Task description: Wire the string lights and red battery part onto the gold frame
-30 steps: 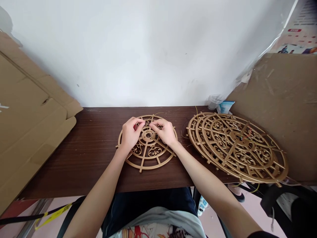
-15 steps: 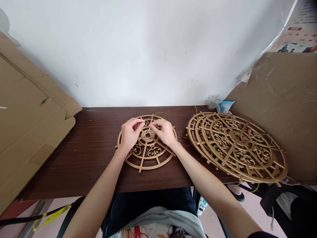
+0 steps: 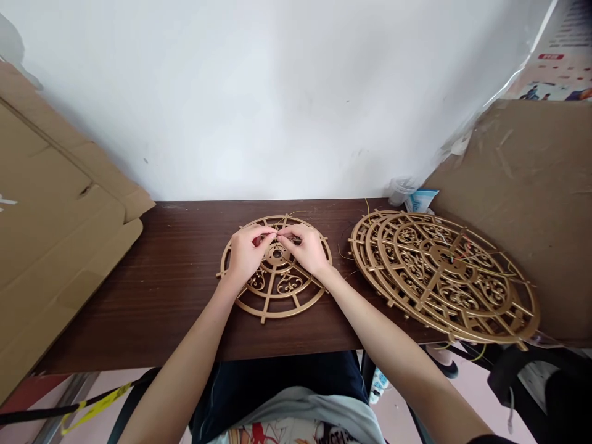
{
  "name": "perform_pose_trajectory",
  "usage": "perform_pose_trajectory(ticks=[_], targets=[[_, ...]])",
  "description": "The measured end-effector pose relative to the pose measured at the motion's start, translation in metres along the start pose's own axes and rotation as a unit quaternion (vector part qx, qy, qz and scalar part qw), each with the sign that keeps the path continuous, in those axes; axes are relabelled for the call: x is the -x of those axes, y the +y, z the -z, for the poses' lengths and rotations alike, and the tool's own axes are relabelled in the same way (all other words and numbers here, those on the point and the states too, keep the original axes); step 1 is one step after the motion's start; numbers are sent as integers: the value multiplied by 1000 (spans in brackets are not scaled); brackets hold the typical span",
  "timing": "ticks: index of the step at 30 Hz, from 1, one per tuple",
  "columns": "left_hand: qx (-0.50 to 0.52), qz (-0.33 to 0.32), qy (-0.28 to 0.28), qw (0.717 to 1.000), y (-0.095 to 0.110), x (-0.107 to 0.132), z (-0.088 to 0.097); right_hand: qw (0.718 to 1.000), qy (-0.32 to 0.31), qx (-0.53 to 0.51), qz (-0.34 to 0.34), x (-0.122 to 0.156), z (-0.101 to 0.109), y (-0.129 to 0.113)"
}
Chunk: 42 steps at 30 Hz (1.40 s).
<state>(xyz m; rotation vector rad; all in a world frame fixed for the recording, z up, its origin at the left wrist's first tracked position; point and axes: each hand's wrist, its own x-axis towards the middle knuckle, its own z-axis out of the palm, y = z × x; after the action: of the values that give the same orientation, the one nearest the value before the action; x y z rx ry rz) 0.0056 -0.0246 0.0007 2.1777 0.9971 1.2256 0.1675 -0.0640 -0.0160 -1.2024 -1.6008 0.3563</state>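
Observation:
A round gold openwork frame (image 3: 264,302) with spokes and scroll patterns lies flat on the dark wooden table. Over its upper half, my left hand (image 3: 250,250) and my right hand (image 3: 305,248) meet with their fingertips together. Both hands are closed in a pinch. A thin yellow wire (image 3: 293,214) runs out behind the fingers toward the far rim. It appears to pass into the pinch, though the fingertips hide the exact spot held. The frame's hub (image 3: 277,254) shows just below my fingers.
Several similar gold frames (image 3: 420,302) are stacked at the right, overhanging the table's front edge, with loose wires on top. Behind them stand a clear plastic cup (image 3: 401,190) and a blue-white packet (image 3: 422,201). Cardboard sheets (image 3: 69,246) flank the table (image 3: 152,296); a white wall rises behind.
My fingertips have come together, where a small gap lay between the hands before. The red thing by my left fingers no longer shows. The frames have stayed in place.

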Motion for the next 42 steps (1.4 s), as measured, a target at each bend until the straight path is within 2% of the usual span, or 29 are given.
perform_pose_trajectory(ticks=[16, 28, 42], targets=[[2, -24, 12, 1000, 3, 0, 0, 999, 7, 33, 30, 0, 0, -1], [8, -50, 14, 999, -2, 0, 0, 1000, 21, 14, 5, 0, 0, -3], [4, -76, 0, 997, 4, 0, 0, 1000, 20, 2, 8, 0, 0, -4]])
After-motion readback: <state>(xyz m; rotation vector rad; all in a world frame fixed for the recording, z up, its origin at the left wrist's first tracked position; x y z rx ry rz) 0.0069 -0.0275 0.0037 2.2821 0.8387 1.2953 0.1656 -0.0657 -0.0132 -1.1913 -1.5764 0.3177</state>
